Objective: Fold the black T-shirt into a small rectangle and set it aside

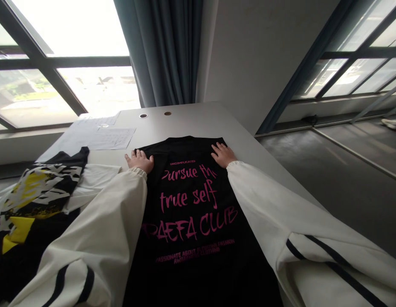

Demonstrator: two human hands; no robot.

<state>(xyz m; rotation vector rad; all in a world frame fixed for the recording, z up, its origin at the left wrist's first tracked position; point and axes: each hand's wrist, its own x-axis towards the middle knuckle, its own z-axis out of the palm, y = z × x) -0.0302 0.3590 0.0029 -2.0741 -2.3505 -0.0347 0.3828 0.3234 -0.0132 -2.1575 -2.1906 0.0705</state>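
Left hand (139,160) lies flat, fingers extended and gripping nothing, pressed on the far left corner of the black T-shirt (191,213); right hand (223,154) lies equally flat and released on the far right corner. Between and nearer than both hands, the shirt is spread on the desk (191,121), pink lettering facing up. Left of the left hand lies a black-and-yellow printed garment (34,200), with paper sheets (105,136) beyond it.

Black T-shirt (191,204), pink print: small "UNCOMPLICATED" on top, then "Pursue th… true self", "DAEFA CLUB"; bottom small lines partly legible, "PASSIONATE ABOUT … FASHION". Sheets (103,134) at table's far left corner: print unreadable.
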